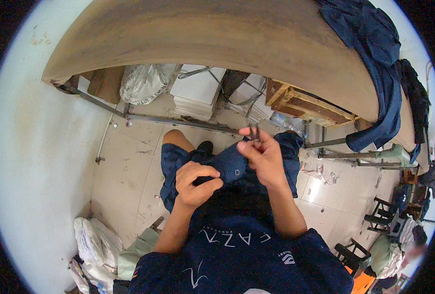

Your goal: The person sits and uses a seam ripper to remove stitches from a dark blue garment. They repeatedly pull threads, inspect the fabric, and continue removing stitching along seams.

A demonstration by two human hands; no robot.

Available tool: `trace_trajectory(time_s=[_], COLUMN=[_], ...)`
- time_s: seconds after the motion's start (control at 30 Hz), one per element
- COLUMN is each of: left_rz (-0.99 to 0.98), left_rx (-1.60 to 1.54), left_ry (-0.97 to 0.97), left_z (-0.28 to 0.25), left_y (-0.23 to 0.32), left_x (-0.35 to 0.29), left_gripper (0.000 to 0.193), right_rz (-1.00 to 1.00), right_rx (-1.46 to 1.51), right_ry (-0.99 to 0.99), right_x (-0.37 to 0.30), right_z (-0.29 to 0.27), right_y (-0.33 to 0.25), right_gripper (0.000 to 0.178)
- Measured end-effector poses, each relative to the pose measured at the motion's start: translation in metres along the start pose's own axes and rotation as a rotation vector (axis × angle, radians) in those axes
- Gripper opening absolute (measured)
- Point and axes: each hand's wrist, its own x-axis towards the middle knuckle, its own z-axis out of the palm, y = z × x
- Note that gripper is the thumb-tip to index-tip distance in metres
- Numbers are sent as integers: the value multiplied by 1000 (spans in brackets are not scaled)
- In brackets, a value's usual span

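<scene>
I see a navy short-sleeved cloth shirt (242, 262) with white printed markings (288, 258), dark-blue fabric shorts (171, 164), a black shoe (205, 147).

Across the chest of my dark blue shirt (242, 262) runs a row of large white letters (245, 238), with a smaller, fainter line (218, 229) just beside it; to the right sits a white emblem (288, 258) with tiny lettering (281, 255). Far left, a white plastic bag (145, 81) carries dark capitals (152, 96).

A navy cloth piece (231, 160) with one round mark spreads above the lap, its near side at the left hand (196, 185); a small dark tool (255, 131) points upward in the right hand (264, 158).
</scene>
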Motion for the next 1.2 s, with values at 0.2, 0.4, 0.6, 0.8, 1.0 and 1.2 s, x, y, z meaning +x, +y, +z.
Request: trace_trajectory(time_s=[0.2,0.4,0.6,0.8,1.0,1.2], left_rz=[-462,-1017,-1237,-918,-1182,-1322], left_rx=[-44,-634,-1009,-526,-606,-1368], left_ry=[407,608,556,266,171,388], left_z=[-4,-6,-12,-8,-1,-4], left_y=[5,-13,-7,-2,-6,-29], left_x=[1,1,15,16,7,-4], left_gripper=[22,22,13,46,32,32], right_rz=[-80,-292,7,51,-36,-36], right_rx=[-146,-195,9,48,244,407], right_ry=[286,-90,-169,-38,-59,-275], right_x=[15,-1,14,8,11,8], right_z=[-25,3,4,4,4,1], right_y=[20,29,43,20,28,25], right_gripper=[28,73,34,19,33,60])
